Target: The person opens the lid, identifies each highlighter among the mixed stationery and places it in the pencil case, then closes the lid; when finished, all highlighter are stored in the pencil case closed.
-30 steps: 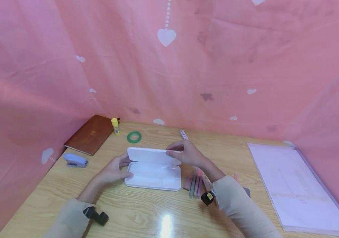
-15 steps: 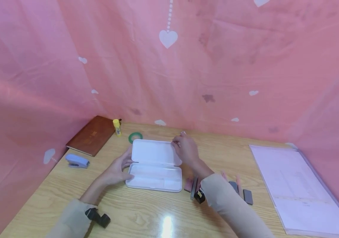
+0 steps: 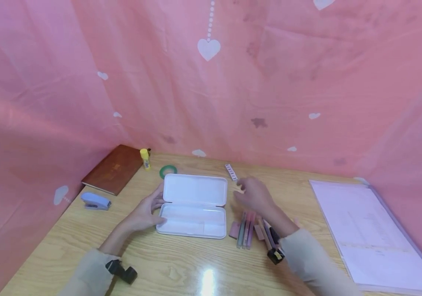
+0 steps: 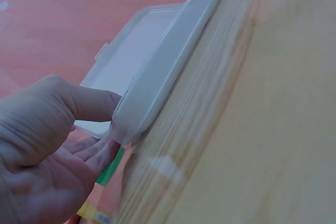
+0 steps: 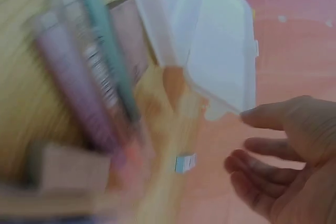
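Observation:
A white pencil case (image 3: 195, 190) lies on the table with its lid swung back, showing a bare inside with a divider. My left hand (image 3: 144, 211) grips its left end; in the left wrist view the thumb (image 4: 94, 103) presses one side of the corner while fingers pass behind. My right hand (image 3: 255, 195) hovers to the right of the lid, fingers loosely bent, holding nothing. Several pens (image 3: 246, 232) in green, pink and purple lie side by side below it, along with a pinkish block (image 3: 234, 229). Beyond the fingertips is a small white block with dark marks (image 3: 231, 172).
At the left are a brown notebook (image 3: 114, 168), a yellow glue stick (image 3: 145, 159), a blue stapler (image 3: 96, 200) and a green tape roll (image 3: 168, 171). More pens (image 3: 266, 234) lie by the right wrist. A clear folder of papers (image 3: 374, 234) covers the right side. Pink cloth (image 3: 211, 102) hangs behind.
The case's lid has tipped back from half raised to wide open. My right hand has let go of the lid and moved right and nearer. My left hand keeps its grip.

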A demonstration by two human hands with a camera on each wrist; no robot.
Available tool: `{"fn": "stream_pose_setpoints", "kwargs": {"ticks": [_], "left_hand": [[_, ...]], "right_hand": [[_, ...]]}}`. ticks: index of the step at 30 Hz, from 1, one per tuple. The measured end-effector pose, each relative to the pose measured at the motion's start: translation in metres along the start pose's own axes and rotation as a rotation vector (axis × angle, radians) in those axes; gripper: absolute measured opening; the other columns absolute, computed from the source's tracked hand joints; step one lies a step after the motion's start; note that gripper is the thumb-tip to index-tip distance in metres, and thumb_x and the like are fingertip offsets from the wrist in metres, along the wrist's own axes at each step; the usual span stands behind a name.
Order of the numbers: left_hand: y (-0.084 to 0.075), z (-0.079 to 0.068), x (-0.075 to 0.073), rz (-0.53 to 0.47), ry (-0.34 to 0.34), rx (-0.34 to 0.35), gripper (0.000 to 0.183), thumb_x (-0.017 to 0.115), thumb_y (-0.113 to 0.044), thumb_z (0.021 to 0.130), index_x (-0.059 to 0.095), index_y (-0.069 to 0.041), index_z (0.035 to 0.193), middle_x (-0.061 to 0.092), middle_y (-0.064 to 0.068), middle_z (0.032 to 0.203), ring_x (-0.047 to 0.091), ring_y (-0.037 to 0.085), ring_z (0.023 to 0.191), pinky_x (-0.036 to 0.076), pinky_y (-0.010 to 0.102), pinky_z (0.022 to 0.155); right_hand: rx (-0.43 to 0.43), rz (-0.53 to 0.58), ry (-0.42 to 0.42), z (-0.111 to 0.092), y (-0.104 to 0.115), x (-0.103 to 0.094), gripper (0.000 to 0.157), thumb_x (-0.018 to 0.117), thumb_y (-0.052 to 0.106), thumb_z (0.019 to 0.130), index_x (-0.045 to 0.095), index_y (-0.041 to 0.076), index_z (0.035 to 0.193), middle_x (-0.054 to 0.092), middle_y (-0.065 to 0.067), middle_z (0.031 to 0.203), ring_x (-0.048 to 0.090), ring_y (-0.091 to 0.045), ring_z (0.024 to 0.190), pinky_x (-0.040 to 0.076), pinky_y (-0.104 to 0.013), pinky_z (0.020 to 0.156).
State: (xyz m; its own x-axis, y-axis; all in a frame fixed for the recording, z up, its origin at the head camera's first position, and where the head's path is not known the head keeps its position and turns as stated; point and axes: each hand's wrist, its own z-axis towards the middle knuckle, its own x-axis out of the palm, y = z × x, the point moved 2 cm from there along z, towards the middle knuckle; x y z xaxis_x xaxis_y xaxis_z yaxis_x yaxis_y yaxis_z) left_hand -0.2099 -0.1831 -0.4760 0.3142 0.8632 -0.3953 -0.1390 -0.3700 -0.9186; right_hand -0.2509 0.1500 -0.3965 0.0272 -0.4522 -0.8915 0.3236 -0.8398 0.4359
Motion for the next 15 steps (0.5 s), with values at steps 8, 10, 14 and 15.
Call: {"fn": "stream_pose_setpoints", "kwargs": {"ticks": [8, 10, 14, 15], "left_hand": [[0.002, 0.000, -0.003, 0.004, -0.011, 0.013, 0.110, 0.073, 0.007, 0.074, 0.004, -0.029, 0.152, 0.042, 0.008, 0.138, 0.048, 0.024, 0.124, 0.039, 0.029, 0.106], [-0.001, -0.001, -0.003, -0.005, -0.003, 0.025, 0.109, 0.072, 0.008, 0.074, 0.004, -0.024, 0.153, 0.041, 0.012, 0.138, 0.047, 0.027, 0.124, 0.038, 0.034, 0.107], [0.000, -0.001, -0.001, -0.022, 0.007, 0.054, 0.109, 0.072, 0.009, 0.074, 0.003, -0.021, 0.153, 0.040, 0.016, 0.139, 0.047, 0.030, 0.124, 0.037, 0.036, 0.107], [0.000, 0.000, 0.000, -0.022, 0.006, 0.050, 0.109, 0.072, 0.009, 0.074, 0.003, -0.022, 0.153, 0.040, 0.016, 0.139, 0.047, 0.030, 0.124, 0.037, 0.036, 0.107]], "right_hand": [[0.117, -0.219, 0.224, -0.033, -0.013, 0.014, 0.028, 0.069, 0.022, 0.072, 0.051, 0.017, 0.049, 0.044, 0.009, 0.042, 0.041, -0.008, 0.041, 0.023, -0.021, 0.034], [0.135, -0.232, 0.219, -0.035, -0.012, 0.019, 0.029, 0.066, 0.019, 0.069, 0.048, 0.018, 0.047, 0.040, 0.009, 0.040, 0.040, -0.009, 0.040, 0.020, -0.022, 0.034], [0.143, -0.232, 0.178, -0.034, -0.010, 0.027, 0.028, 0.063, 0.016, 0.067, 0.045, 0.018, 0.046, 0.040, 0.007, 0.042, 0.042, -0.011, 0.040, 0.024, -0.023, 0.033], [0.143, -0.231, 0.166, -0.033, -0.011, 0.029, 0.029, 0.064, 0.016, 0.068, 0.045, 0.018, 0.046, 0.041, 0.007, 0.043, 0.043, -0.011, 0.041, 0.026, -0.024, 0.033]]}}
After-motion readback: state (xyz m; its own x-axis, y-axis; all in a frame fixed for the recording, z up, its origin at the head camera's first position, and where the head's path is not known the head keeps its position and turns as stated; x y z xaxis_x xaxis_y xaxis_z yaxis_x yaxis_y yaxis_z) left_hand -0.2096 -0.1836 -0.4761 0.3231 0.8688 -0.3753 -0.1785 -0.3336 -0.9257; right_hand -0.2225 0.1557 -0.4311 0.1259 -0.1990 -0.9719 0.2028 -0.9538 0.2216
